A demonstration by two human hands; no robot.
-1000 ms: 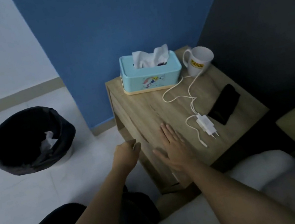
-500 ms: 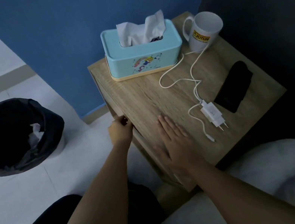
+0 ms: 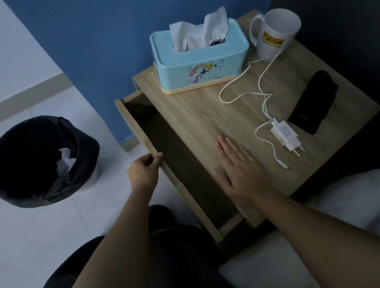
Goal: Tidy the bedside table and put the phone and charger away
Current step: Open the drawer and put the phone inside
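Gripping the open drawer's front (image 3: 143, 136), the left hand (image 3: 144, 171) contrasts with the right hand (image 3: 239, 173) flat on the worktop (image 3: 199, 116), where a black phone (image 3: 312, 103) lies angled toward the far right beside a white charger (image 3: 285, 136).

Left hand (image 3: 144, 171) grips the open drawer's (image 3: 143, 136) front edge; right hand (image 3: 239, 173) lies flat on the bedside table (image 3: 204, 116) near the charger (image 3: 283, 133) and phone (image 3: 312, 103).

Upper right: tissue box (image 3: 202, 59) left of mug (image 3: 274, 32); below, charger (image 3: 284, 136) beside phone (image 3: 312, 103); bin (image 3: 39, 161) far left.
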